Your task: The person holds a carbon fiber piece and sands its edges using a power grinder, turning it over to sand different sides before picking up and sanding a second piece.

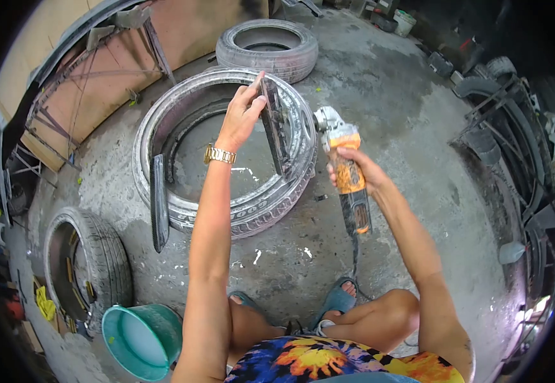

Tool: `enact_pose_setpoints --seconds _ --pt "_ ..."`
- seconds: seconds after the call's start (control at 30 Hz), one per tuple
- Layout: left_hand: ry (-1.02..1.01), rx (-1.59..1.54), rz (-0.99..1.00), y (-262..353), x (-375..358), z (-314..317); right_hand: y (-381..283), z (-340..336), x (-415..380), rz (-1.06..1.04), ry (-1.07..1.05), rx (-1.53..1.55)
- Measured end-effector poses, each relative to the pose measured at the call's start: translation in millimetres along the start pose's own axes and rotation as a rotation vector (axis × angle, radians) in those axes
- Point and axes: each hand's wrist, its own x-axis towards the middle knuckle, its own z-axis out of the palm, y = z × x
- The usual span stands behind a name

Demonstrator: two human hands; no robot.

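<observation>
On the concrete floor (pixel 411 210), in the head view, a large tyre (pixel 147 172) lies flat, its sidewall smeared with pale grey residue, and a dark panel (pixel 272 124) rests across its right part. The panel is long, narrow and scuffed, black with whitish dust along its face. A second dark strip (pixel 159 204) leans over the tyre's left rim. Raised letters on the near sidewall begin "GOO"; the rest is too small to read for sure, and no lettering on the angle grinder (pixel 352 182) can be made out. The grinder has a dusty silver head and an orange and black body, with a cord (pixel 355 255) trailing from its end. The left hand (pixel 242 115), a gold-toned watch (pixel 220 154) at its wrist, touches the panel's upper end with fingers nearly straight; whether they close round its far side cannot be told. The right hand (pixel 363 166) is wrapped around the grinder's body, the tool's head just beside the tyre's right edge. Another tyre (pixel 284 57) lies beyond, a third (pixel 108 262) stands at lower left, and near it a green bucket (pixel 169 325) holds whitish liquid (pixel 138 338).
</observation>
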Motion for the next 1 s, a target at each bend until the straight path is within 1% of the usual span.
enact_pose_setpoints --seconds 0.03,0.07,0.13,0.2,0.27,0.33,0.37,0.4,0.47,0.67,0.77,1.0 --pt "0.022 0.02 0.048 0 0 0 -5 3 3 -0.012 -0.027 -0.008" --pt "0.018 0.024 0.047 -1 -2 -1 -8 4 5 -0.021 -0.054 -0.025" --pt "0.023 -0.041 0.06 -2 -4 -4 -6 7 10 -0.036 -0.025 -0.037" --pt "-0.001 -0.026 0.086 -2 -6 -8 3 5 18 -0.061 0.009 0.003" --pt "-0.043 -0.001 0.095 -2 -9 -12 11 3 22 -0.045 0.013 0.012" --pt "-0.023 0.012 0.077 -2 -10 -12 17 2 23 -0.034 0.03 0.024" --pt "0.017 0.0 0.082 -1 -11 -9 17 2 24 -0.001 0.02 0.001" --pt "0.014 0.0 0.085 -2 -10 -9 16 2 25 0.031 0.008 -0.028" --pt "-0.024 0.012 0.147 -6 -8 -8 17 4 26 0.036 -0.001 -0.04" --pt "-0.018 0.105 0.161 -1 -5 -4 19 6 27 0.05 -0.041 -0.073" --pt "0.013 0.055 0.158 1 -5 0 20 8 28 0.051 -0.047 -0.077" --pt "0.03 0.061 0.17 -3 -4 -1 20 10 28 0.053 -0.052 -0.068"
